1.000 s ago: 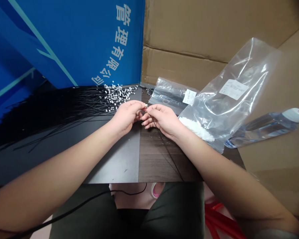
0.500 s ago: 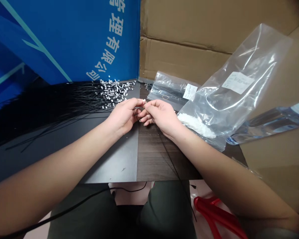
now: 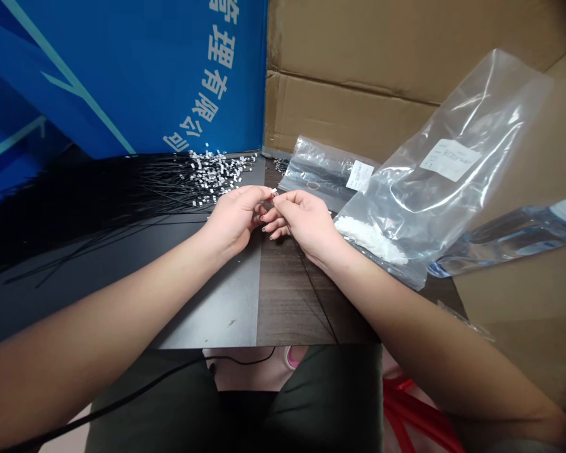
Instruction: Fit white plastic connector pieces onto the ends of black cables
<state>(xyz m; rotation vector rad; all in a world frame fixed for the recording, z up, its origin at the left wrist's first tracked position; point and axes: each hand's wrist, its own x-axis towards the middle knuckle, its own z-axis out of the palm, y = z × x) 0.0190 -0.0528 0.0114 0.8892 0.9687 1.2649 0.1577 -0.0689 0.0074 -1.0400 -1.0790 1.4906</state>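
Over the table, my left hand [image 3: 231, 217] and my right hand [image 3: 306, 220] meet fingertip to fingertip. A tiny white connector [image 3: 273, 190] shows at the left thumb and fingertip, pinched there. My right thumb and forefinger are closed on a thin black wire [image 3: 317, 290], close to the connector; whether the wire's tip sits inside it is too small to tell. The wire's tail runs from under the right hand down toward the table's front edge. Behind my left hand lies a large heap of black wires [image 3: 94, 195] with white connectors [image 3: 217, 173] on their ends.
A flat clear bag [image 3: 325, 167] with dark wires lies beyond my hands. To the right, a tall plastic bag [image 3: 457, 163] holds small white pieces [image 3: 370, 239], beside a water bottle [image 3: 514, 239]. Cardboard [image 3: 358, 50] and a blue panel [image 3: 136, 75] wall the back.
My hands keep nearly the same pose. The right leg under the table has shifted to the right, and the wire's lower end no longer stands out below the table edge.
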